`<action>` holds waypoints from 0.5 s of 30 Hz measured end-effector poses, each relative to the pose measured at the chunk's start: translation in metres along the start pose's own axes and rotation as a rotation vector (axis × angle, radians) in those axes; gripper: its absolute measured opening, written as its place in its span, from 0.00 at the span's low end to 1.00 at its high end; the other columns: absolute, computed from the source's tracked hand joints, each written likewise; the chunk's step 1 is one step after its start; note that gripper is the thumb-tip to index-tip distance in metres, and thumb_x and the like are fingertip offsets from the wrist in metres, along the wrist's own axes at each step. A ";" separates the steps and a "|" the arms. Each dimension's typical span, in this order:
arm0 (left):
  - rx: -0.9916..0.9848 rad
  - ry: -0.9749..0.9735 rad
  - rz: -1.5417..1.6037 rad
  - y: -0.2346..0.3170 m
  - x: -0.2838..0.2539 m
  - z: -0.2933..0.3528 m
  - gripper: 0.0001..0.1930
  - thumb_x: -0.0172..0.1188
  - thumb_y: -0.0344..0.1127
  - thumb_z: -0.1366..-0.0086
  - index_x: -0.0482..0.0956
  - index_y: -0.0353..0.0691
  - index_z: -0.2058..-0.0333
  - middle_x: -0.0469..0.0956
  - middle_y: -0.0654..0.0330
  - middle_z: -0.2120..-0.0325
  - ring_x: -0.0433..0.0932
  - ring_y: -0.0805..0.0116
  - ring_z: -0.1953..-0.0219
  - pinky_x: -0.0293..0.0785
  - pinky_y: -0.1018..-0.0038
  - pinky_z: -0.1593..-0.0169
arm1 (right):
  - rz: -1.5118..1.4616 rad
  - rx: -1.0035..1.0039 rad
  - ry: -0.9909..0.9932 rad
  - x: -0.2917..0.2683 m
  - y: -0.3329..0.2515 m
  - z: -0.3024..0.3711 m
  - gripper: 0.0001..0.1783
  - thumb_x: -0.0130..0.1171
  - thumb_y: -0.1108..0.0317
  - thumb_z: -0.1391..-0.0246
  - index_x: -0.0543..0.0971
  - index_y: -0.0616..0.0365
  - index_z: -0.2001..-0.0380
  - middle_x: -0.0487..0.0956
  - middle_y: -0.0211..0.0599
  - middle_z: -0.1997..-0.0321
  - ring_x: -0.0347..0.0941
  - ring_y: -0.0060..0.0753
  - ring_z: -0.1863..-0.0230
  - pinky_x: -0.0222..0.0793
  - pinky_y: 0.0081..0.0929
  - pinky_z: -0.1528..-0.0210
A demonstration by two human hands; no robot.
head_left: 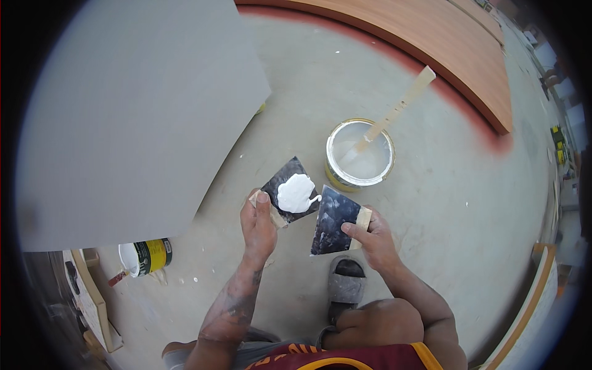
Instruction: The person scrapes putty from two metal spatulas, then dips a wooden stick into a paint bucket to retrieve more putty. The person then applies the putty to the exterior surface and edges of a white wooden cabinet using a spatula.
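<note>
My left hand (259,227) is closed round the pale handle of a dark, flat putty knife (272,189). A thick mound of white putty (296,193) sits on that blade, with a small curl trailing off its right side. In my right hand (372,239) is a second putty knife (333,223), its dark blade smeared with thin whitish streaks, thumb pressed on the face near the pale handle. The two blades are close together at their facing edges; whether they touch I cannot tell. Just beyond them stands an open bucket (361,181) with whitish contents and a wooden stick (404,102) leaning in it.
A large grey panel (142,117) fills the left side, raised above the floor. Under its lower edge lies a yellow-and-black can (153,256) with a brush (118,277) at its mouth. Reddish-brown boards (431,46) run along the back, with red overspray on the floor.
</note>
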State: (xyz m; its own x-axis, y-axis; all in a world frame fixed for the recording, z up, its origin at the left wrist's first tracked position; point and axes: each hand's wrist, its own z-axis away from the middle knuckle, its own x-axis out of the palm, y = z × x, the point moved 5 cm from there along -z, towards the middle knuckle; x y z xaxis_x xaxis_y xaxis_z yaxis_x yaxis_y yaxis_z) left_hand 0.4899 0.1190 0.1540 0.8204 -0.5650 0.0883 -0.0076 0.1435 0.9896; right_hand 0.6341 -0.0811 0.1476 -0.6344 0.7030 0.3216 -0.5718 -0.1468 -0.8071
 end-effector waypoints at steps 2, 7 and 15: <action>0.054 -0.044 -0.107 0.003 0.004 0.003 0.19 0.41 0.48 0.22 0.70 0.38 0.62 0.71 0.67 0.75 0.71 0.81 0.74 0.72 0.79 0.74 | -0.038 -0.026 0.002 0.003 -0.002 0.001 0.20 0.65 0.75 0.44 0.72 0.63 0.50 0.79 0.31 0.55 0.75 0.21 0.56 0.71 0.25 0.51; 0.211 -0.124 -0.268 0.032 0.030 0.011 0.23 0.43 0.48 0.22 0.74 0.35 0.68 0.68 0.69 0.80 0.63 0.81 0.77 0.62 0.77 0.74 | 0.001 -0.033 0.005 0.002 -0.002 0.000 0.24 0.64 0.76 0.43 0.70 0.66 0.44 0.79 0.33 0.51 0.75 0.22 0.54 0.71 0.25 0.50; 0.167 -0.263 -0.549 0.053 0.051 0.014 0.27 0.40 0.53 0.22 0.75 0.33 0.66 0.72 0.54 0.84 0.73 0.64 0.80 0.70 0.67 0.71 | 0.183 -0.297 -0.045 0.001 0.016 -0.011 0.21 0.58 0.67 0.41 0.75 0.67 0.47 0.78 0.41 0.48 0.73 0.32 0.47 0.67 0.31 0.43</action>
State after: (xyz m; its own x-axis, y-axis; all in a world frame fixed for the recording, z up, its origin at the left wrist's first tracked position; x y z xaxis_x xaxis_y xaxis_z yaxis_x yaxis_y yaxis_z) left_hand 0.5236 0.0859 0.2128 0.5626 -0.7038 -0.4337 0.2680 -0.3410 0.9010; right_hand 0.6300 -0.0751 0.1298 -0.7383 0.6515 0.1746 -0.2746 -0.0539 -0.9601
